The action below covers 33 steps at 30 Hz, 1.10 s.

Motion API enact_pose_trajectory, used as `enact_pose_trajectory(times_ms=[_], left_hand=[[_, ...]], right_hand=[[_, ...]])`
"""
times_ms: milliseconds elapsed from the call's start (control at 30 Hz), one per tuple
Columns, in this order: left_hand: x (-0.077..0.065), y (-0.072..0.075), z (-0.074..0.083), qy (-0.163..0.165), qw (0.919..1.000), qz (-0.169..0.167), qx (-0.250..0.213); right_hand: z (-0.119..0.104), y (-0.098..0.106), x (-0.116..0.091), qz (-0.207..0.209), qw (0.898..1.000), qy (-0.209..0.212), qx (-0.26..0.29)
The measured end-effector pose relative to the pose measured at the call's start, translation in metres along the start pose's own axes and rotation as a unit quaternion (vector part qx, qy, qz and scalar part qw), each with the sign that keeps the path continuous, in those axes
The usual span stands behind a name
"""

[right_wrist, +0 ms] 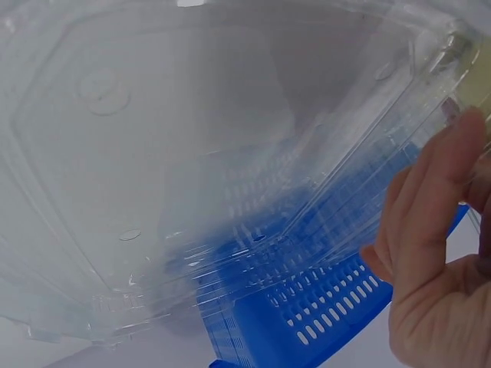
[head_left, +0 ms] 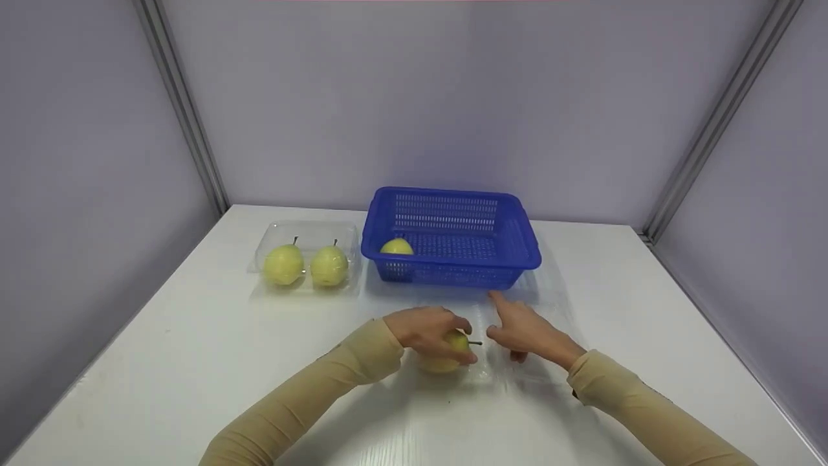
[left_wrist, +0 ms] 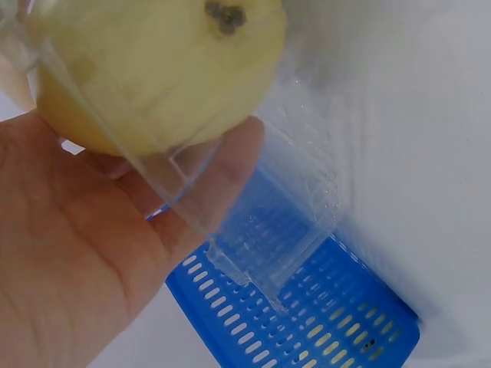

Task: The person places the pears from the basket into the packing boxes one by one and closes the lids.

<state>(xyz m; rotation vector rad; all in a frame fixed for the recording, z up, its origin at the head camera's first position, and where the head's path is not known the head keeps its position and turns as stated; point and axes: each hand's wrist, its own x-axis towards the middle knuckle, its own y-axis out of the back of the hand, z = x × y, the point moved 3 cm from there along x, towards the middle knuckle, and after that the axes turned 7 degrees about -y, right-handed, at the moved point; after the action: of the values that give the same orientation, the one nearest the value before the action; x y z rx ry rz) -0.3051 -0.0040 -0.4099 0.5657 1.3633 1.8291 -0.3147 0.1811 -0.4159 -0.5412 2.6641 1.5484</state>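
My left hand (head_left: 432, 333) curls its fingers round a yellow-green pear (head_left: 441, 366), whose stem points right in the head view. The pear lies in one half of a clear plastic clamshell box (right_wrist: 192, 153); the box's clear wall shows in front of the pear (left_wrist: 161, 69) in the left wrist view. Just to the right, my right hand (head_left: 527, 330) is over the box with its index finger stretched toward the basket and its other fingers bent. No object shows between its fingers. In the right wrist view, this hand (right_wrist: 437, 230) is beside the box's long edge.
Behind the hands stands a blue plastic basket (head_left: 453, 263) with one pear (head_left: 396, 246) inside. Left of it, a clear plastic box (head_left: 310, 232) holds two pears (head_left: 283, 265). Everything rests on a white table (head_left: 194, 362) with pale walls around it.
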Motion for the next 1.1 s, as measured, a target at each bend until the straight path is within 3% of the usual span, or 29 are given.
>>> enact_pose_trajectory(times_ms=[233, 467, 700, 900, 1100], left_hand=[[0.001, 0.005, -0.001, -0.015, 0.9995, 0.029, -0.001], [0.000, 0.019, -0.007, -0.073, 0.9906, 0.115, 0.014], [-0.009, 0.032, -0.018, -0.050, 0.9820, 0.179, 0.034], [-0.018, 0.038, -0.032, -0.010, 0.9619, 0.266, 0.064], [-0.021, 0.050, -0.051, 0.034, 0.9342, 0.353, 0.040]], right_hand=[[-0.001, 0.000, 0.000, -0.004, 1.000, 0.009, -0.005], [-0.001, 0.001, 0.000, -0.002, 1.000, -0.005, -0.007], [-0.002, -0.001, 0.001, -0.002, 1.000, -0.014, -0.008], [-0.004, -0.003, 0.001, -0.008, 1.000, -0.008, -0.011], [-0.004, -0.002, 0.001, -0.005, 1.000, -0.010, -0.010]])
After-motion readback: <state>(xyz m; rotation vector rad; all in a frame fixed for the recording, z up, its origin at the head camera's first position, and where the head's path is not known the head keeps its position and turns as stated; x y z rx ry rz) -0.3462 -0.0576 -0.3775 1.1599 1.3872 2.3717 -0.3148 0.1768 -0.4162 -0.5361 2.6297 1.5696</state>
